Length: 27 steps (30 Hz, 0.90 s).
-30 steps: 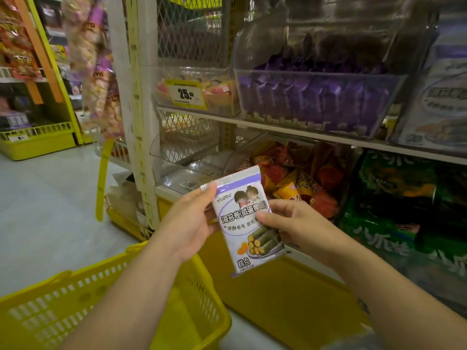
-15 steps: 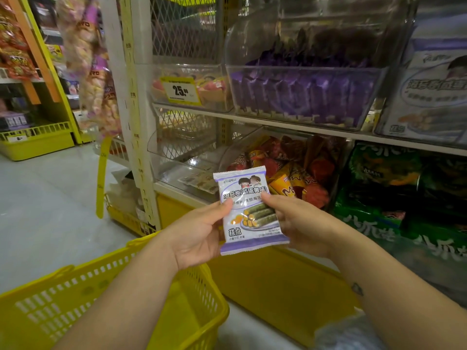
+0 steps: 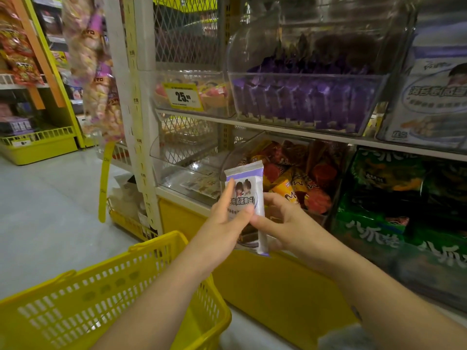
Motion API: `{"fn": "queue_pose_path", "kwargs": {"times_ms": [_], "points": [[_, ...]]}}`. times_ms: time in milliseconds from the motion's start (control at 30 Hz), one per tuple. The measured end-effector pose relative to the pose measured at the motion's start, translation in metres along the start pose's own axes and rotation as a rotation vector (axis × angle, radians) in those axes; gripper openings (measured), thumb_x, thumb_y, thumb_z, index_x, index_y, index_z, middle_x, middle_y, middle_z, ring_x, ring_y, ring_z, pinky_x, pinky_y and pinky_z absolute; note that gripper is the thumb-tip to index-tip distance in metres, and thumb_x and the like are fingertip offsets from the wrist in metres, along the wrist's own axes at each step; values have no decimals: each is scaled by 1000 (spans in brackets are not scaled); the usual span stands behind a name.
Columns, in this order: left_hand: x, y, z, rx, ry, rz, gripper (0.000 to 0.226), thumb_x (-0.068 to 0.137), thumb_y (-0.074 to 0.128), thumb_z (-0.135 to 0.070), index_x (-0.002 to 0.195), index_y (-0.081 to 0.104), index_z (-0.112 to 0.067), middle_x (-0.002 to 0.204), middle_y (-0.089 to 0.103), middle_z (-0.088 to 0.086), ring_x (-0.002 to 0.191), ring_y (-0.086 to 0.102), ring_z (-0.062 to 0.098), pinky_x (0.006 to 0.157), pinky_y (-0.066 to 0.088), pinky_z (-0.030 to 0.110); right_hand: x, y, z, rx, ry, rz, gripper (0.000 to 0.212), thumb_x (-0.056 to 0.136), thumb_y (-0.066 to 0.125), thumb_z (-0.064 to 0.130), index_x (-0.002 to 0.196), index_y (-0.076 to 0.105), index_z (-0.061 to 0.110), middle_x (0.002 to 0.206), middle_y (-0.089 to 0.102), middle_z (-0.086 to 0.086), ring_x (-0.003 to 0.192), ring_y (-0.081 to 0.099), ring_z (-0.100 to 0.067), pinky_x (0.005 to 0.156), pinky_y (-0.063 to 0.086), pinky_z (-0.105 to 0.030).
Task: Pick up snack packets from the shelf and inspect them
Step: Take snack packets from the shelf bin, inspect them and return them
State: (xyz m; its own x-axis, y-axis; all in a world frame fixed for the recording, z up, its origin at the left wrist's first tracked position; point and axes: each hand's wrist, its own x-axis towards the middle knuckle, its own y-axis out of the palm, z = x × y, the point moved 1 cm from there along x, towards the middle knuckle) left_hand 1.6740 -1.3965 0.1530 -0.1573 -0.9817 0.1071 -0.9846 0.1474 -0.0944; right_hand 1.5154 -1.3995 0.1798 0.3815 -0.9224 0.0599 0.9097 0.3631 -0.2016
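A white and purple snack packet (image 3: pixel 249 192) with a cartoon picture stands upright in front of the lower shelf, turned partly edge-on to me. My left hand (image 3: pixel 225 223) holds its left side, thumb across the printed front and fingers pointing up along the edge. My right hand (image 3: pixel 283 221) grips the packet's right edge, fingers curled behind it and thumb at the front. The packet's lower half is hidden by my hands.
A yellow shopping basket (image 3: pixel 141 294) hangs under my left forearm. Clear bins hold purple packets (image 3: pixel 303 102), orange and red snacks (image 3: pixel 303 183) and green bags (image 3: pixel 404 198). A yellow price tag (image 3: pixel 183 97) reads 25. The aisle floor (image 3: pixel 50 210) lies to the left.
The packet has been turned from facing me flat to nearly edge-on. Both hands shifted their hold and moved closer together on it.
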Motion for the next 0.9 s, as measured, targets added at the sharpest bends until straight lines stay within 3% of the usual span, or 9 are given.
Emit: {"fn": "queue_pose_path", "kwargs": {"times_ms": [100,167,300,333,433,567,667,800,900], "points": [[1,-3,1,-168,41,71,85,71,67,-53,143,21,-59,144,45,-20,122,55,5,83,53,26,-2,-3,0,66,-15,135,48,90,63,15,132,51,34,113,68,11,102,68,-10,71,58,-30],[1,-5,0,-241,40,104,82,75,75,-43,141,30,-56,134,57,-12,112,63,9,73,55,28,-3,-6,1,132,-14,205,51,91,60,9,135,50,33,115,69,9,107,67,-19,76,59,-33],[0,-7,-2,-512,-29,221,56,83,63,-23,135,52,-40,129,63,4,111,61,22,89,49,41,0,-15,2,183,-38,155,51,88,60,12,136,51,29,132,61,-1,116,62,-19,94,54,-39],[-2,-7,-3,-593,-37,272,50,84,60,-22,133,56,-35,132,62,6,115,60,23,94,49,42,2,-16,1,203,-34,124,54,86,62,14,136,50,31,133,59,-2,116,62,-19,93,54,-39],[-5,-2,-8,-728,-82,330,44,92,56,-21,135,53,-26,133,61,9,117,61,26,87,56,40,5,-18,-3,295,-3,115,66,81,67,14,139,44,35,131,59,-3,112,65,-24,83,58,-39],[-2,-5,-9,-602,-144,206,34,96,45,-24,127,56,-31,121,69,5,104,69,26,70,61,36,7,-19,-6,265,24,-12,76,71,73,21,140,42,34,123,64,-3,101,70,-21,73,59,-37],[-2,-7,-7,-496,-191,191,33,101,43,-26,132,52,-31,118,71,4,102,70,26,68,61,38,9,-18,-7,253,35,-153,80,75,76,16,142,36,32,115,68,-3,93,72,-19,66,60,-33],[-1,-7,-1,-376,-194,183,34,100,47,-25,131,51,-38,115,72,0,103,70,22,73,58,37,6,-13,-3,189,-84,-178,59,79,75,9,130,51,25,104,73,1,88,73,-17,62,59,-28],[1,-9,5,-370,-205,124,31,102,42,-25,126,56,-39,115,72,0,106,67,21,76,55,40,2,-9,2,164,-177,-71,42,83,68,14,121,59,29,111,71,7,99,70,-19,74,61,-39]]}}
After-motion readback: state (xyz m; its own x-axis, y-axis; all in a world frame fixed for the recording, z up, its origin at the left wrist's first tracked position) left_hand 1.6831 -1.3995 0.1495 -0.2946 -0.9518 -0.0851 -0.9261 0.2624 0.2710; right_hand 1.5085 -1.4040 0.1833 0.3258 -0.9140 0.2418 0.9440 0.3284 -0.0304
